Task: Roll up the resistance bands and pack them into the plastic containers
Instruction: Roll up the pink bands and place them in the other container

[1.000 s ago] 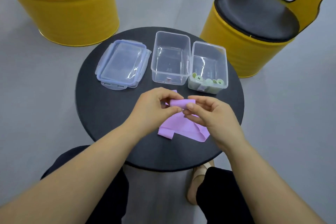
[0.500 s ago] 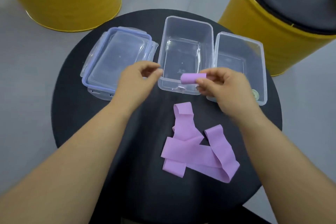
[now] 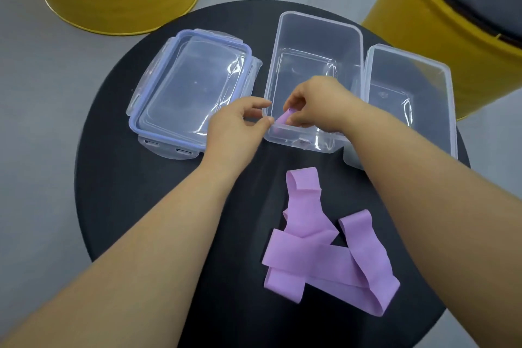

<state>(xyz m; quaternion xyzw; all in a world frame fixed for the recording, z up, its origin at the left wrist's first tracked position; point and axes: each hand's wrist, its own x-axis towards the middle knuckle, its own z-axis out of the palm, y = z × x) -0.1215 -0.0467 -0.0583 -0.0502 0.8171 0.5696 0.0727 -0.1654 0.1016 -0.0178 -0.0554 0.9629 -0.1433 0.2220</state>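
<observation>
The rolled band (image 3: pixel 283 119) is a short lilac cylinder of thin, matte rubbery sheet. I judge it to be very light, soft and springy: pinched across the coil it holds its shape, but let go in open air it would likely spring loose. The safest hold looks to be across the roll's width, with fingertips on the outer lap so the free end cannot lift, and it probably wants wedging against a wall or corner as it is set down.

Just left of the frame's centre, the right hand (image 3: pixel 319 103) reaches into the middle container (image 3: pixel 319 37), its fingers curled and pinching the roll low at the near left corner of the tub. The left hand (image 3: pixel 234 128) sits just outside that same corner, with thumb and forefinger loosely curved and nothing in them. Whether they touch the rim I cannot tell.

The loose bands (image 3: pixel 310 260), the same lilac, lie in the lower right of the frame on the black round surface (image 3: pixel 135 206). They are flat loops flopped over one another, limp and creased at the folds. They should lift easily by an end and roll from there.

The right container (image 3: pixel 409 70) stands touching the middle one, and clear lids (image 3: pixel 192 87) with bluish seals lie at the upper left.
</observation>
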